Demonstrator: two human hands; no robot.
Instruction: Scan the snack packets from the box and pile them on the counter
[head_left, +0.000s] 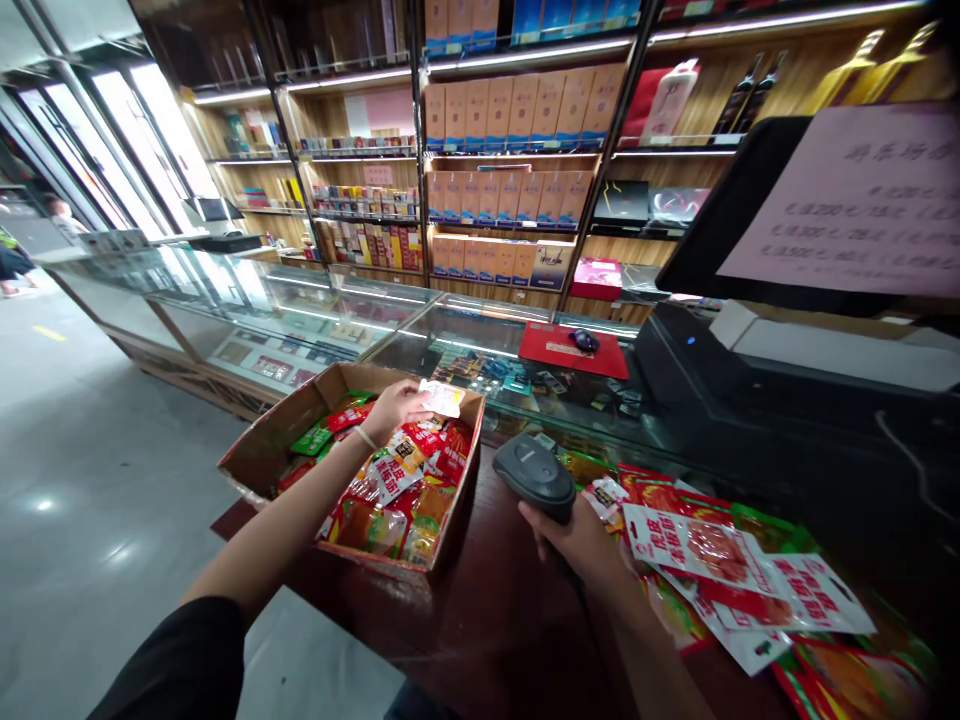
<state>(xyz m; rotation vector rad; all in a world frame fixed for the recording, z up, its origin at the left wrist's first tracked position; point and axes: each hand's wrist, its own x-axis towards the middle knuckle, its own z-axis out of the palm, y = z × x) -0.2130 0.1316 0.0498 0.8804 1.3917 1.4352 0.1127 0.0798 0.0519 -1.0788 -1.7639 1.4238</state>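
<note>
"What do the fingers have?"

"The left hand pinches a packet, fingertips closed on its edge, near the box's far right corner. The right hand's fingers curl round the scanner, just right of the box; I can't tell if one presses a trigger."

"Why like that?"

"I'd guess the edge pinch leaves most of the packet's face bare, and the low grip keeps the scanner's head free. The box and the pile flank the scanner, probably for easy reach."

"Which way do they point?"

"The scanner's long axis slants away from the right hand, up and leftward; its nose seems towards the box. The packet juts rightward from the fingertips, roughly level in view."
</note>
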